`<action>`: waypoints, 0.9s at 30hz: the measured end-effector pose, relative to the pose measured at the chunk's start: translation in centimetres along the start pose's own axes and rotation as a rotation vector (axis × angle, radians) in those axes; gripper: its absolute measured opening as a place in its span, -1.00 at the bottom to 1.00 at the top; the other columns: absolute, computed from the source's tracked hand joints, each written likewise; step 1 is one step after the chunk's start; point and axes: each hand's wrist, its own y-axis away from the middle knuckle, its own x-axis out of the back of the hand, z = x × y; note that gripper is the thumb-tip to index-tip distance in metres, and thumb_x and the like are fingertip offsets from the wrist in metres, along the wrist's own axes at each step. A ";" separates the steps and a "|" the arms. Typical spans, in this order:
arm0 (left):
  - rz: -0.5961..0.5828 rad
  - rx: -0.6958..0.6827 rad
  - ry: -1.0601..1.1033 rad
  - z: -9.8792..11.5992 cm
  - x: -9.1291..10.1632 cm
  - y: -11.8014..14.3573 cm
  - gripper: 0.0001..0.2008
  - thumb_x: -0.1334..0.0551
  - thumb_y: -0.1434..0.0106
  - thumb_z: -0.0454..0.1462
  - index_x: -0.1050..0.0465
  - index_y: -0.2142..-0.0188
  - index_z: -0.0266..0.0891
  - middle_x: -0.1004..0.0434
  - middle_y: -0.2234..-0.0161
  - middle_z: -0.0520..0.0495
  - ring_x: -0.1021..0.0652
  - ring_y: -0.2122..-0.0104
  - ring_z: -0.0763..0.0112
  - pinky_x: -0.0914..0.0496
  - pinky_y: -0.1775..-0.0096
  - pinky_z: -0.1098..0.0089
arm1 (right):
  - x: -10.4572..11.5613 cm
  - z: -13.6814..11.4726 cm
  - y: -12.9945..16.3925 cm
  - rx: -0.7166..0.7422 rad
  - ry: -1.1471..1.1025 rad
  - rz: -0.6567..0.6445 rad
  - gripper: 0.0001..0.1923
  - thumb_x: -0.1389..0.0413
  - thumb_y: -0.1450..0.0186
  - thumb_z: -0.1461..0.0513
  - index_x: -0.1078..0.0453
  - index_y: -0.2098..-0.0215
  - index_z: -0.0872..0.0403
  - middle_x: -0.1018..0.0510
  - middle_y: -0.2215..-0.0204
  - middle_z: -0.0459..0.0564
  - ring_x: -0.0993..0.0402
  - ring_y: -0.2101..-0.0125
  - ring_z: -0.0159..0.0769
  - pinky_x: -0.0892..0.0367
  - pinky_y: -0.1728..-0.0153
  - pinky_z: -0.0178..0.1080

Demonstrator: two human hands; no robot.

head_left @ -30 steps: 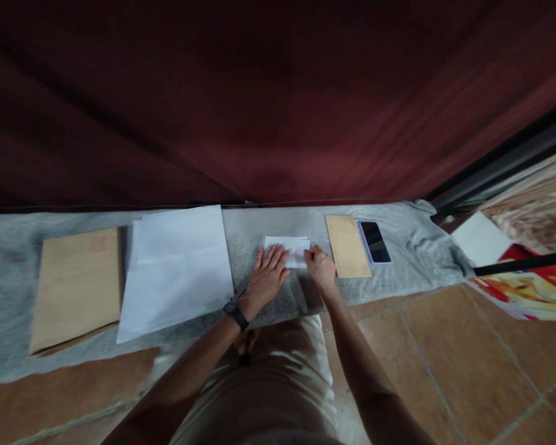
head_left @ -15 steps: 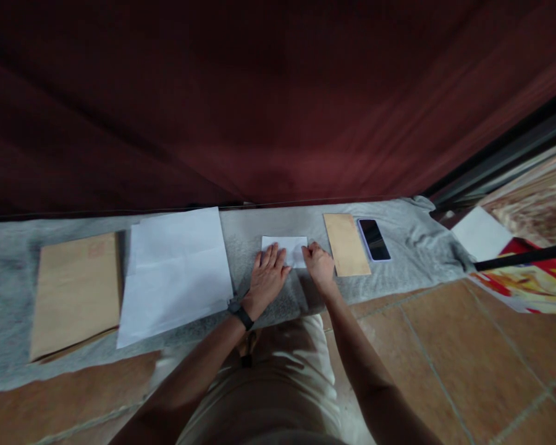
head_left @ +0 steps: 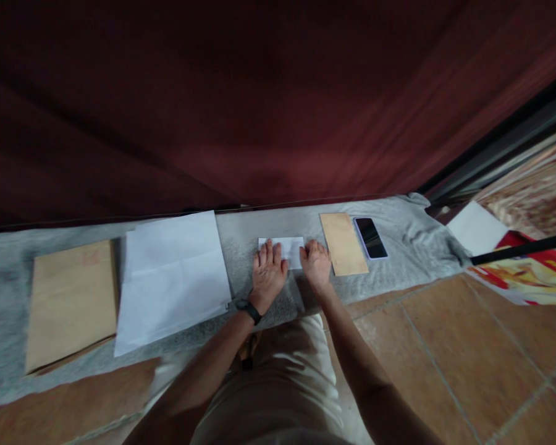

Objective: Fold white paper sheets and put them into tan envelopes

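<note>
A soft grey cloth (head_left: 398,247), slightly fuzzy and rumpled at its right end, lies spread along the foot of a dark red curtain (head_left: 259,105) that hangs in broad folds. In front of it the floor is laid with glazed terracotta tiles (head_left: 445,334) and pale grout lines.

At the middle of the cloth lies a small folded white paper (head_left: 290,246), a flat, crisp-edged rectangle, longer side to side, matte and thin. Both hands rest flat on it. The left hand (head_left: 267,273), a dark band on its wrist, lies palm down with fingers straight and close together, covering the paper's left part. The right hand (head_left: 315,264) lies at the paper's right end, fingers bent slightly and pressed down; neither grip is closed around anything, both simply press the sheet against the cloth.

At 9 o'clock of the paper, just beside the left hand, lies a large white sheet stack (head_left: 173,278), smooth, with faint crease lines. Further out at 9 o'clock sits a big brown kraft envelope (head_left: 71,303), flat and dull. At 3 o'clock, near the right hand, lies a narrow tan envelope (head_left: 343,243), and touching its far side a black-screened phone (head_left: 370,237), glossy with rounded corners. Well out at 3 o'clock, off the cloth, are a white card (head_left: 476,227) and a red and yellow printed sheet (head_left: 528,275) crossed by a dark rod (head_left: 523,248).
</note>
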 end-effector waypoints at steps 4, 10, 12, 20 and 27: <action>-0.008 -0.025 0.008 -0.4 -0.5 0.2 -0.41 0.00 -0.46 -0.16 -0.13 -0.39 -0.40 0.01 -0.44 -0.42 -0.03 -0.44 -0.08 -0.01 -0.36 -0.15 | -0.6 -1.4 0.4 0.136 -0.172 0.066 -0.61 0.07 -0.50 0.16 -0.39 -0.16 0.17 -0.52 -0.09 0.25 -0.38 -0.11 -0.03 -0.23 -0.17 -0.04; -0.076 -0.055 -0.006 -1.2 -1.3 0.3 -0.38 -0.01 -0.41 -0.32 -0.03 -0.43 -0.44 0.02 -0.45 -0.39 0.01 -0.46 0.01 0.03 -0.40 -0.11 | -3.3 -4.0 0.6 0.452 -0.358 -0.023 -0.50 0.17 -0.54 0.14 -0.33 -0.29 0.21 -0.38 -0.30 0.18 -0.21 -0.33 -0.21 -0.11 -0.36 -0.13; -0.083 -0.054 -0.012 -1.3 -1.5 0.2 -0.38 0.00 -0.42 -0.32 -0.02 -0.43 -0.46 0.03 -0.45 -0.39 0.02 -0.46 0.02 0.03 -0.41 -0.08 | -3.9 -4.2 0.6 0.523 -0.323 -0.062 -0.49 0.19 -0.55 0.15 -0.31 -0.31 0.21 -0.37 -0.31 0.16 -0.16 -0.36 -0.22 -0.04 -0.40 -0.10; -0.048 -0.012 -0.003 -1.0 -1.3 0.2 -0.41 0.09 -0.44 -0.34 -0.04 -0.42 -0.49 0.02 -0.44 -0.40 0.03 -0.46 0.05 0.00 -0.40 -0.06 | -3.8 -2.4 0.6 0.409 -0.160 -0.119 -0.44 0.21 -0.56 0.07 -0.18 -0.41 0.14 -0.18 -0.42 0.08 -0.03 -0.43 -0.15 0.06 -0.42 -0.02; 0.052 0.035 0.028 -1.5 -0.9 0.8 -0.38 0.06 -0.46 -0.23 -0.01 -0.42 -0.51 0.06 -0.44 -0.42 0.00 -0.45 0.04 -0.02 -0.39 -0.07 | -3.4 0.0 1.0 0.378 -0.069 -0.076 -0.39 0.14 -0.55 0.07 -0.05 -0.46 0.18 -0.07 -0.45 0.12 0.02 -0.44 -0.06 0.10 -0.42 0.04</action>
